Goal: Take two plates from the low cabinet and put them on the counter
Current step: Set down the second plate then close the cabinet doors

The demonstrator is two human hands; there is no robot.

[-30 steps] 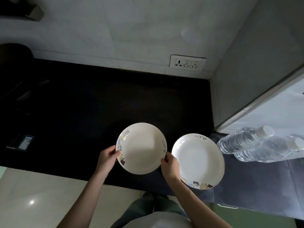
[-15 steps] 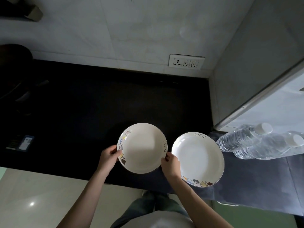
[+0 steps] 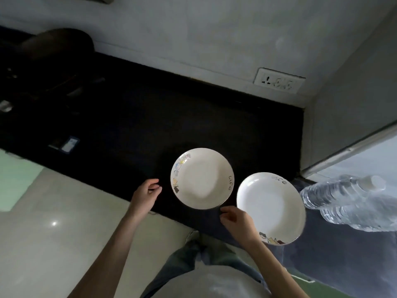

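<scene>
Both hands have let go of the left plate since half a second ago, when they held its rim on either side. Now the left hand [image 3: 146, 193] hangs just beside that plate, fingers loosely curled around nothing, and the right hand [image 3: 235, 218] sits just below its near edge, also empty and half curled. The left plate [image 3: 202, 178] lies flat on the dark desk [image 3: 129, 117]; the right plate [image 3: 270, 207] rests beside it near the desk's front edge, the two rims almost meeting. Both plates look delivered, so the task appears essentially done. Water bottles [image 3: 343, 196] lie just right of the right plate, crowding that side. Farther back, a wall socket [image 3: 279, 81] and dim shapes at far left stay well apart.
</scene>
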